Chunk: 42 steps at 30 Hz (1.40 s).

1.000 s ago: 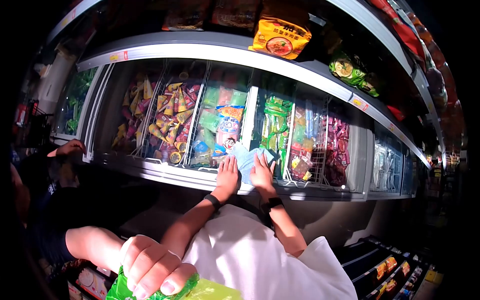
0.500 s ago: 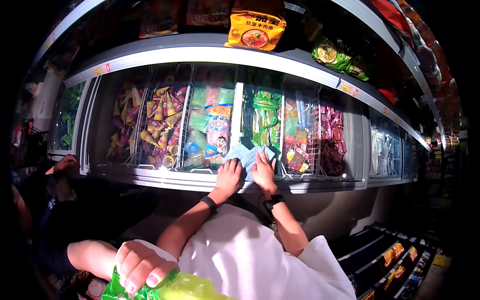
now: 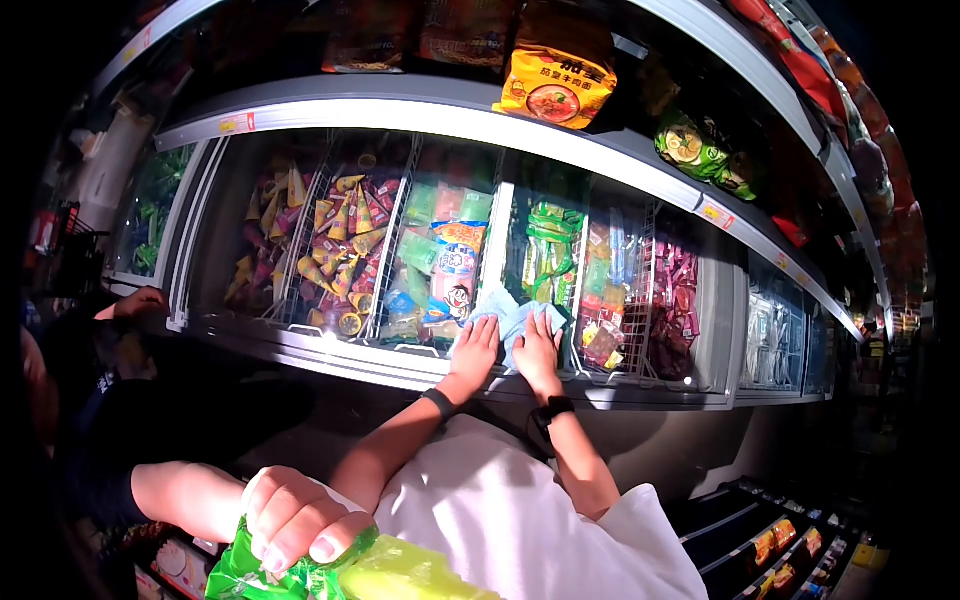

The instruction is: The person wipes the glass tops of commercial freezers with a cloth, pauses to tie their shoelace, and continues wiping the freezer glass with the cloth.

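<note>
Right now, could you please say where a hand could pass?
The freezer's front rim looks bare below the cones, left of the left hand, and below the purple packets, beyond the right hand; blue cloth crowds the middle.

At the centre of the frame the blue cloth (image 3: 510, 308) looks matt and soft, with a smooth, metal-like freezer rim (image 3: 350, 363) beside it, crinkled glossy plastic on the green wrapper (image 3: 232, 568) at lower left, shiny film on the yellow noodle bag (image 3: 556, 88) at upper centre, and matt fabric on the white shirt (image 3: 500, 515) below.
</note>
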Tool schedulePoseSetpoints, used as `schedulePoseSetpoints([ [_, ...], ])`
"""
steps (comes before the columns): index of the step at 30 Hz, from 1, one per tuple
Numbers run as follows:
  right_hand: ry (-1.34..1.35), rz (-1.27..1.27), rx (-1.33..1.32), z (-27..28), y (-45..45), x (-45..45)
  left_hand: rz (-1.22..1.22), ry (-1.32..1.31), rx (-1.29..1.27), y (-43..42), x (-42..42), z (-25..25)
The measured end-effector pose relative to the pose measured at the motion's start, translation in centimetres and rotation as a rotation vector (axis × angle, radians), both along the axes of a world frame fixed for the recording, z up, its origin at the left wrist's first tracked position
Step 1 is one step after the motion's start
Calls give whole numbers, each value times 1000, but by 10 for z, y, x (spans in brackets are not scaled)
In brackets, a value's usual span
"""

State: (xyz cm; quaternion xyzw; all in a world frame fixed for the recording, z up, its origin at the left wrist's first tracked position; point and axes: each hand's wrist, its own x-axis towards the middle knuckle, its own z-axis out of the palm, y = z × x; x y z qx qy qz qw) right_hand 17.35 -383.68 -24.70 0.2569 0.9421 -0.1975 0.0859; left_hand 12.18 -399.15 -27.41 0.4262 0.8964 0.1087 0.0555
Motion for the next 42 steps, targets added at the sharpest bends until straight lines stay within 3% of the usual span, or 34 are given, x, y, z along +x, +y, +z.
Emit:
schedulePoseSetpoints([
  [8,193,249,0,15,-20,32,-20,28,100,-14,9,-17],
  [20,153,145,-17,1,-29,26,20,-123,174,-19,12,-6],
  [42,8,110,-42,3,-29,18,46,-23,199,-14,13,-19],
])
